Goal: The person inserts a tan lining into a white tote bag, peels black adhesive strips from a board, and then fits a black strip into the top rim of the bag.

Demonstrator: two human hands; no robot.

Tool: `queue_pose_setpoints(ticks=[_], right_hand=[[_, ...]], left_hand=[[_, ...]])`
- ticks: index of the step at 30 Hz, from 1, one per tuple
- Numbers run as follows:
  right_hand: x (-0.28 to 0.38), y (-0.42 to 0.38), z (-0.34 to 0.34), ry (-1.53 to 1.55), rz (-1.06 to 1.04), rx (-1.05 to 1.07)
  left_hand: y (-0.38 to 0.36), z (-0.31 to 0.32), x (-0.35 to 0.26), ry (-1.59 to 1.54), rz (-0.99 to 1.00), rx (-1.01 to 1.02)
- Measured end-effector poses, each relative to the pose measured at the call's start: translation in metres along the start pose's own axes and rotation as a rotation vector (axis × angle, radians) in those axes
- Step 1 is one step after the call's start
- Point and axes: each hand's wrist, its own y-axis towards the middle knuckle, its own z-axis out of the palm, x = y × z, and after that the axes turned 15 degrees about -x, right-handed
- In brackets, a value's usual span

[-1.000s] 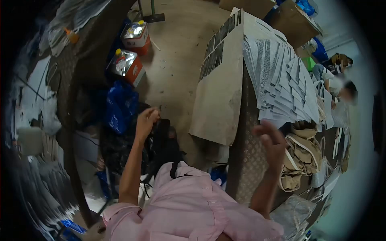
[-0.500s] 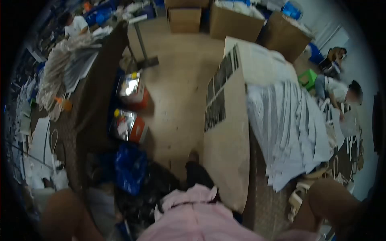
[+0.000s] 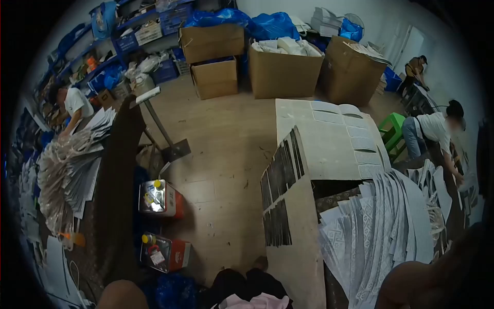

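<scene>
Neither of my hands shows; only bare parts of my arms come into the head view at the bottom. My left arm (image 3: 122,296) is beside the brown-covered table at the left, near white sheets (image 3: 57,268) and a thin cord. At the lower right my right arm (image 3: 422,283) overlaps the near edge of a fanned stack of patterned white strips (image 3: 383,226). A large board (image 3: 293,273) with dark strips (image 3: 280,175) stands along the inner side of that stack. A pale sheet with cut-out panels (image 3: 329,139) lies beyond it.
Two metal cans (image 3: 177,201) (image 3: 180,255) stand on the floor at the left, near a long-handled dustpan (image 3: 176,150). Cardboard boxes (image 3: 285,74) line the back. A green stool (image 3: 393,131) and a bending co-worker (image 3: 435,126) are at the right; another person (image 3: 77,105) works at the left.
The view has tilted up and shifted, so the shelves and boxes show more fully. The cans, board and strips sit lower in view. Less of my arms and pink clothing shows.
</scene>
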Motion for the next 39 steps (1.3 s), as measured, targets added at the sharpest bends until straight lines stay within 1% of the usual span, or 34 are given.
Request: queue_pose_setpoints(ticks=[2, 4, 5, 8, 9, 10, 11, 12, 13, 14, 15, 16, 17, 19, 21, 23, 24, 25, 26, 28, 29, 30, 31, 32, 33, 34, 35, 36, 37, 38, 39], right_hand=[[-0.006, 0.004, 0.008, -0.073, 0.045, 0.024], [-0.009, 0.004, 0.001, -0.193, 0.105, 0.090], [-0.012, -0.003, 0.003, -0.249, 0.150, 0.100], [-0.027, -0.016, 0.037, -0.392, 0.215, 0.127], [-0.080, -0.052, 0.051, -0.268, 0.329, 0.204], [-0.120, -0.098, 0.071, -0.192, 0.738, 0.145], [-0.162, -0.160, 0.076, -0.352, 1.021, 0.119], [-0.188, -0.205, 0.073, -0.586, 0.860, 0.410], [-0.211, -0.257, 0.067, -0.659, 0.800, 0.447], [-0.229, -0.299, 0.063, -0.726, 0.740, 0.492], [-0.245, -0.328, 0.062, -0.746, 0.760, 0.499], [-0.256, -0.352, 0.060, -0.886, 0.754, 0.454], [-0.266, -0.369, 0.059, -1.022, 0.736, 0.411], [-0.279, -0.392, 0.069, -1.088, 0.797, 0.449], [-0.286, -0.405, 0.081, -1.153, 0.860, 0.483], [-0.295, -0.414, 0.094, -1.312, 0.707, 0.356], [-0.298, -0.419, 0.096, -1.325, 0.730, 0.352], [-0.300, -0.425, 0.096, -1.364, 0.656, 0.400], [-0.301, -0.429, 0.097, -1.401, 0.579, 0.449], [-0.301, -0.434, 0.101, -1.423, 0.600, 0.408], [-0.301, -0.437, 0.103, -1.431, 0.602, 0.372], [-0.302, -0.441, 0.105, -1.445, 0.611, 0.364], [-0.304, -0.447, 0.108, -1.402, 0.668, 0.220], [-0.307, -0.450, 0.108, -1.351, 0.721, 0.080], [-0.308, -0.452, 0.107, -1.355, 0.731, 0.076], [-0.309, -0.454, 0.108, -1.398, 0.595, 0.099], [-0.309, -0.455, 0.108, -1.436, 0.455, 0.127], [-0.308, -0.455, 0.108, -1.442, 0.460, 0.132], [-0.306, -0.454, 0.109, -1.460, 0.528, 0.135], [-0.306, -0.453, 0.109, -1.475, 0.595, 0.137], [-0.308, -0.453, 0.106, -1.473, 0.591, 0.144]], left_hand=[[0.002, 0.016, 0.016, 0.004, -0.066, 0.028], [-0.017, 0.031, 0.025, 0.002, -0.196, 0.060], [-0.021, 0.034, 0.037, -0.001, -0.245, 0.099], [-0.043, 0.056, 0.087, -0.023, -0.356, 0.156], [-0.052, 0.064, 0.107, -0.026, -0.394, 0.177], [-0.055, 0.072, 0.119, -0.027, -0.435, 0.195], [-0.113, 0.084, 0.179, -0.040, -0.465, 0.210], [-0.172, 0.116, 0.232, -0.029, -0.752, 0.421], [-0.238, 0.128, 0.272, -0.010, -1.036, 0.641], [-0.337, 0.125, 0.310, -0.150, -1.233, 0.720], [-0.380, 0.128, 0.322, -0.160, -1.244, 0.819], [-0.414, 0.134, 0.325, -0.178, -1.254, 0.923], [-0.447, 0.144, 0.332, -0.188, -1.276, 0.935], [-0.496, 0.151, 0.340, -0.178, -1.278, 1.006], [-0.521, 0.159, 0.340, -0.216, -1.317, 1.070], [-0.536, 0.169, 0.344, -0.256, -1.331, 1.124], [-0.540, 0.171, 0.344, -0.212, -1.396, 1.170], [-0.545, 0.171, 0.343, -0.165, -1.458, 1.216], [-0.554, 0.169, 0.342, -0.167, -1.463, 1.239], [-0.574, 0.169, 0.338, -0.306, -1.653, 1.029], [-0.590, 0.170, 0.335, -0.314, -1.657, 1.047], [-0.607, 0.171, 0.333, -0.321, -1.679, 0.947], [-0.618, 0.171, 0.330, -0.324, -1.696, 0.844], [-0.599, 0.177, 0.320, -0.324, -1.698, 0.854], [-0.579, 0.180, 0.308, -0.288, -1.859, 0.822], [-0.567, 0.180, 0.300, -0.247, -2.019, 0.783], [-0.568, 0.175, 0.297, -0.244, -2.024, 0.792], [-0.565, 0.170, 0.291, -0.247, -2.117, 0.852], [-0.564, 0.165, 0.285, -0.252, -2.211, 0.912], [-0.562, 0.163, 0.276, -0.251, -2.217, 0.912], [-0.562, 0.163, 0.266, -0.182, -2.272, 0.877]])
